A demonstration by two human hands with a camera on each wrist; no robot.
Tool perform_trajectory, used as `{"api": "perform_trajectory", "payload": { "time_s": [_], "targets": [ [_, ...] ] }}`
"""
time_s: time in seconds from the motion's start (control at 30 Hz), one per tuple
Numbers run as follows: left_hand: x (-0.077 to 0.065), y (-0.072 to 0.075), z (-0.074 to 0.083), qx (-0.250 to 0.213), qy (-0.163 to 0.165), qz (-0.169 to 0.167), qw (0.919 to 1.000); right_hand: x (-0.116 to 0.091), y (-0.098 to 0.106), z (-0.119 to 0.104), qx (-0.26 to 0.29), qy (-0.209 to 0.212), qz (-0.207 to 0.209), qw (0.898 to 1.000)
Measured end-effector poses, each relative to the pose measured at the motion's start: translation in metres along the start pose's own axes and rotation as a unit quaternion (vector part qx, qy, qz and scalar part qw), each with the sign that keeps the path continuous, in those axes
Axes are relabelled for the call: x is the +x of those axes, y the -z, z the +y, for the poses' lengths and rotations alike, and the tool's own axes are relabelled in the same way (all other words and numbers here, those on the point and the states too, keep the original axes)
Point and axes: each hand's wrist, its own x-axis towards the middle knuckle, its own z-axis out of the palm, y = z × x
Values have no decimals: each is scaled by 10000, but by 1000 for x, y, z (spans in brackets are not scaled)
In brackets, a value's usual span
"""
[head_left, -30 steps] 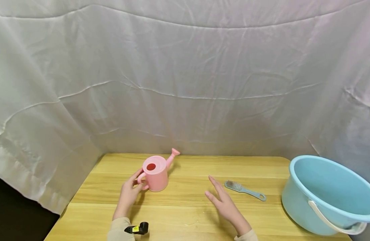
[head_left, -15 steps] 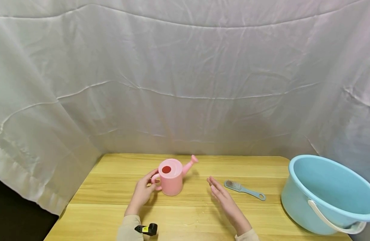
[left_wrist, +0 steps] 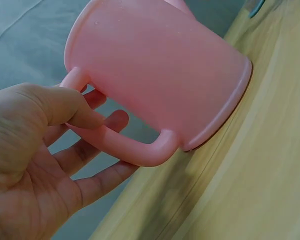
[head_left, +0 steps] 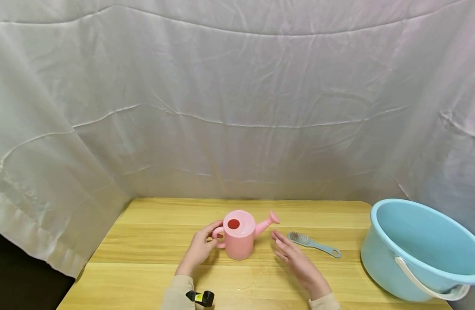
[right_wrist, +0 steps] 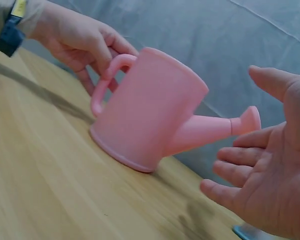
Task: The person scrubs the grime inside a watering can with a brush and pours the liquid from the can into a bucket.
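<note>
A pink watering can (head_left: 239, 241) stands near the middle of the wooden table, its spout pointing right and its round filling hole on top. My left hand (head_left: 200, 247) grips the can's handle (left_wrist: 135, 150), with the thumb over it and fingers behind, as the left wrist view shows. My right hand (head_left: 297, 262) is at the right of the can, below the spout's flared head (head_left: 274, 217), fingers extended and holding nothing. In the right wrist view its fingers (right_wrist: 240, 172) lie close to the spout; whether they touch it I cannot tell.
A blue brush (head_left: 315, 245) with a holed handle lies just beyond my right hand. At the right edge stands a large light-blue bucket (head_left: 392, 258) with a white handle. Grey curtain (head_left: 237, 107) hangs behind the table. A few wet drops (head_left: 245, 287) lie on the wood.
My left hand has moved the watering can to the right and nearer to me, towards my right hand. The right hand has shifted only slightly. Brush and bucket stay put.
</note>
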Motion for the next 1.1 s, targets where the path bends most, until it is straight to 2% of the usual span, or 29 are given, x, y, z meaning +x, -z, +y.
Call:
{"api": "perform_trajectory", "payload": {
  "time_s": [0.33,0.5,0.6,0.7,0.9,1.1],
  "targets": [
    [3,-17,6,38,-348,-455,9984,-14,35,-5,-116,-141,-426,9989],
    [2,-22,9,-84,-323,-600,9976,-24,56,-8,-330,-106,-823,9960],
    [2,-24,10,-104,-280,-633,9975,-33,69,-12,-502,-140,-836,9951],
    [2,-26,11,-137,-177,-636,9977,-42,80,-15,-747,-209,-562,9954],
    [2,-28,12,-126,-108,-616,9980,-56,95,-23,-958,-238,411,9943],
    [2,-28,11,-249,-74,-614,9978,-61,103,-18,-899,54,1431,9856]
  ]
}}
